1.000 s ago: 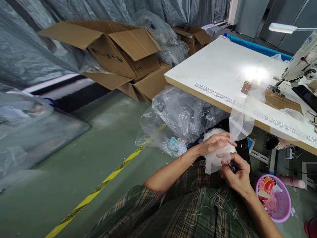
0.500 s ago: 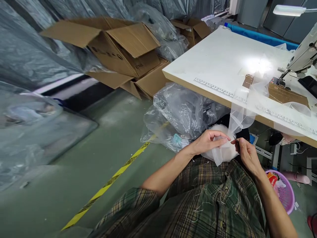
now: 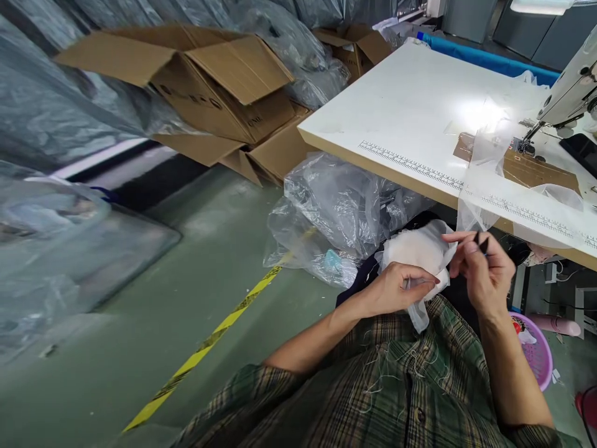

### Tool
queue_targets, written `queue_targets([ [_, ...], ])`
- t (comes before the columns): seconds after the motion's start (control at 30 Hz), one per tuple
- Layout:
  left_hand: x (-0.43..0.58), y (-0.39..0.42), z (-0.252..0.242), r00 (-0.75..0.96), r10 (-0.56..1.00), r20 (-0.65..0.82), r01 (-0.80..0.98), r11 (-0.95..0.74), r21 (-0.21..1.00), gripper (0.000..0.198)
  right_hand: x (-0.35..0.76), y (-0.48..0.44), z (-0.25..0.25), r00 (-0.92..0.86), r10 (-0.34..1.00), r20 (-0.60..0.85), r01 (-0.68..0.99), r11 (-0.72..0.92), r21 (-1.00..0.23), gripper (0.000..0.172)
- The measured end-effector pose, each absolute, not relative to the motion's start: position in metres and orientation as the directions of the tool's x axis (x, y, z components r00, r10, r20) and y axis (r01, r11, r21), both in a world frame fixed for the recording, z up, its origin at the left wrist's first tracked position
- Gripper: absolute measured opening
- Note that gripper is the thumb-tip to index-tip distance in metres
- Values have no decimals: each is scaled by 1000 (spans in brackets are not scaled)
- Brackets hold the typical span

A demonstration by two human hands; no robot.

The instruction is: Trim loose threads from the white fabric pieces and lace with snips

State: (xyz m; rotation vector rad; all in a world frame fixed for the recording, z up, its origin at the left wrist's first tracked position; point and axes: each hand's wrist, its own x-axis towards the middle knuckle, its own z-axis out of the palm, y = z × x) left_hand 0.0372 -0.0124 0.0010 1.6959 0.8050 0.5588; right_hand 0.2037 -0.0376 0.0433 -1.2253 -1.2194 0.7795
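A white sheer fabric piece (image 3: pixel 408 249) lies bunched over my lap, with a pale rounded part in its middle. My left hand (image 3: pixel 403 287) is closed, pinching its near edge between thumb and fingers. On the right, my right hand (image 3: pixel 485 270) is closed around a small dark pointed tool (image 3: pixel 482 244), mostly hidden by the fingers; its exact kind is unclear. The right fingertips are at the fabric's right edge; whether they also grip it I cannot tell. Behind this hand, a sheer white strip (image 3: pixel 473 211) hangs over the table edge.
A white sewing table (image 3: pixel 396 106) with a printed ruler carries a sewing machine (image 3: pixel 566 93) and brown pieces (image 3: pixel 536 171). Clear plastic bags (image 3: pixel 331 205) lie beneath its left corner. Cardboard boxes (image 3: pixel 224 93) stand behind, and a purple basket (image 3: pixel 543 354) sits at right.
My right hand has lifted and moved right, its fingers turned upward with the dark tool. My left hand has come slightly lower, and the white fabric is spread wider. The view has shifted slightly.
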Motion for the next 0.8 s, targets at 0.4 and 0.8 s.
queue_targets([
  [0.4,12,11,2,598,789,-142,181,39,983,37,196,-59,-5,58,994,-96,389,-111,-915,71],
  [0.8,15,12,3,640,764,-85,228,-83,970,27,184,-55,-5,121,993,-16,488,-74,-870,59],
])
